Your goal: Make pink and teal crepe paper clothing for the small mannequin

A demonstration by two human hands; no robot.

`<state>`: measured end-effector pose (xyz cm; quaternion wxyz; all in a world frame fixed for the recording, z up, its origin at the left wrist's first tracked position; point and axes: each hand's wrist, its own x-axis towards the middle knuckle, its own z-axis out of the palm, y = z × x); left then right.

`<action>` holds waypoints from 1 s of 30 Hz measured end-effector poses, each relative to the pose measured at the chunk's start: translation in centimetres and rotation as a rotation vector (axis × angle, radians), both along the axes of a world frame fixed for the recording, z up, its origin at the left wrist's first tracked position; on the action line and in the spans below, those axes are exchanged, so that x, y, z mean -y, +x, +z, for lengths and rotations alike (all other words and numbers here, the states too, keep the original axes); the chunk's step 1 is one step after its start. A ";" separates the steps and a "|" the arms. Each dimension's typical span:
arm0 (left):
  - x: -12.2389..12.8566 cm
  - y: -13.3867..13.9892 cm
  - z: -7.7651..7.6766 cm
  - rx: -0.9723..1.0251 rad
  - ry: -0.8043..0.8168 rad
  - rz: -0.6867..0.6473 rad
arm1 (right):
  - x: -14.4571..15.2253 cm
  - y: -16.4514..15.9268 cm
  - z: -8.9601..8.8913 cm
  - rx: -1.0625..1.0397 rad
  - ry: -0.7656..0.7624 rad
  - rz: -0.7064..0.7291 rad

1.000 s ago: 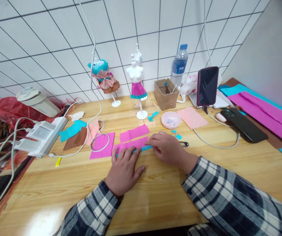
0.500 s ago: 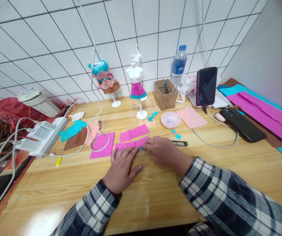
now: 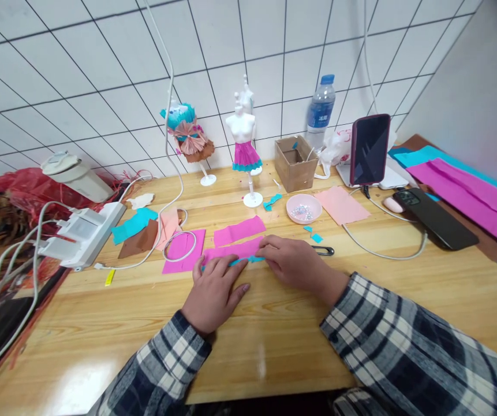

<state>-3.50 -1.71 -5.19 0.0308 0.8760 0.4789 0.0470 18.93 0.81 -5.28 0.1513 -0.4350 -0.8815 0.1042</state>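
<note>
A magenta crepe paper strip [image 3: 235, 249] lies on the wooden table, with a narrow blue paper edge [image 3: 254, 259] showing along its near side. My left hand [image 3: 215, 292] rests flat over the strip's left end, fingers spread and thumb apart. At the right end, the bunched fingers of my right hand [image 3: 289, 260] pinch the strip; the fingertips are partly hidden. A second magenta strip [image 3: 239, 231] lies just behind. From beneath my right hand pokes the black handle of a small tool [image 3: 324, 251], the rest of it covered.
Behind stand a dress form [image 3: 243, 130] in a magenta skirt, a decorated form [image 3: 190, 138], a cardboard box [image 3: 295, 167] and a bottle [image 3: 321, 110]. A pink bowl [image 3: 304, 200] holds small beads. Phones [image 3: 436, 222], a white cable [image 3: 171, 144] and a power strip [image 3: 90, 237] flank the work.
The whole view has shifted slightly. More of the blue edge shows between my hands, and my right fingers have moved a little along the strip's end. My left hand stays flat.
</note>
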 end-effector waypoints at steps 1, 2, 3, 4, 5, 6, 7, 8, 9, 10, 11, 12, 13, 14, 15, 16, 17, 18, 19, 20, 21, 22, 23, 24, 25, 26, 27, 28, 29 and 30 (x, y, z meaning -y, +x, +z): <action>0.0 0.0 0.0 -0.001 -0.001 0.003 | 0.0 -0.1 0.0 -0.002 0.011 -0.006; 0.1 0.1 0.0 -0.001 0.000 0.005 | 0.0 -0.2 -0.1 0.004 0.016 -0.007; 0.1 0.1 0.1 0.000 0.001 0.005 | 0.0 -0.4 -0.1 0.016 0.017 -0.004; 0.1 0.1 0.1 0.003 0.003 0.004 | 0.0 -0.5 -0.2 0.031 0.017 0.004; 0.2 0.1 0.1 0.007 0.005 0.003 | 0.0 -0.7 -0.2 0.045 0.017 0.013; 0.2 0.1 0.1 0.011 0.007 0.002 | 0.0 -0.9 -0.3 0.058 0.020 0.020; 0.2 0.1 0.1 0.014 0.009 0.001 | 0.0 -1.0 -0.4 0.070 0.023 0.024; 0.2 0.1 0.1 0.016 0.013 0.002 | 0.0 -1.1 -0.4 0.081 0.025 0.025; 0.2 0.1 0.0 0.018 0.018 0.003 | 0.0 -1.2 -0.5 0.090 0.024 0.029; 0.2 0.1 0.0 0.021 0.022 0.005 | 0.0 -1.2 -0.5 0.096 0.018 0.033; 0.1 0.1 -0.1 0.024 0.024 0.006 | 0.0 -1.1 -0.5 0.097 0.009 0.036; 0.1 0.1 -0.1 0.027 0.024 0.008 | 0.0 -1.0 -0.5 0.092 -0.002 0.039; 0.1 0.1 -0.2 0.031 0.020 0.008 | 0.0 -0.8 -0.4 0.081 -0.011 0.039; 0.1 0.0 -0.2 0.035 0.014 0.008 | 0.0 -0.6 -0.4 0.068 -0.018 0.033; 0.1 0.0 -0.2 0.040 0.008 0.008 | 0.0 -0.4 -0.3 0.057 -0.020 0.018; 0.1 0.0 -0.2 0.045 0.002 0.008 | -0.1 -0.1 -0.3 0.053 -0.020 -0.004; 0.1 -0.1 -0.2 0.052 -0.002 0.007 | -0.2 0.2 -0.2 0.058 -0.023 -0.028; 0.1 -0.1 -0.2 0.060 -0.002 0.007 | -0.3 0.4 -0.2 0.070 -0.029 -0.050; 0.1 -0.1 -0.2 0.066 -0.002 0.007 | -0.5 0.6 -0.2 0.087 -0.039 -0.066; 0.1 -0.1 -0.2 0.068 -0.003 0.008 | -0.6 0.8 -0.3 0.104 -0.049 -0.074; 0.2 -0.1 -0.2 0.064 -0.004 0.007 | -0.7 0.9 -0.3 0.118 -0.056 -0.077; 0.2 -0.1 -0.2 0.055 -0.005 0.005 | -0.8 1.0 -0.4 0.127 -0.057 -0.075; 0.2 -0.1 -0.2 0.041 -0.007 0.001 | -0.9 1.0 -0.4 0.138 -0.049 -0.072; 0.1 -0.1 -0.2 0.027 -0.008 -0.003 | -0.9 1.0 -0.4 0.151 -0.035 -0.067; 0.1 0.0 -0.2 0.016 -0.007 -0.006 | -0.9 0.9 -0.3 0.168 -0.015 -0.061; 0.1 0.0 -0.2 0.010 -0.005 -0.008 | -0.9 0.8 -0.3 0.186 0.010 -0.058; 0.1 0.1 -0.2 0.009 -0.003 -0.008 | -0.8 0.7 -0.2 0.206 0.038 -0.057; 0.1 0.1 -0.2 0.012 -0.001 -0.007 | -0.6 0.5 0.0 0.225 0.068 -0.060; 0.1 0.2 -0.2 0.018 -0.001 -0.006 | -0.4 0.3 0.1 0.241 0.096 -0.061; 0.1 0.2 -0.2 0.024 -0.002 -0.006 | -0.2 0.0 0.2 0.253 0.117 -0.056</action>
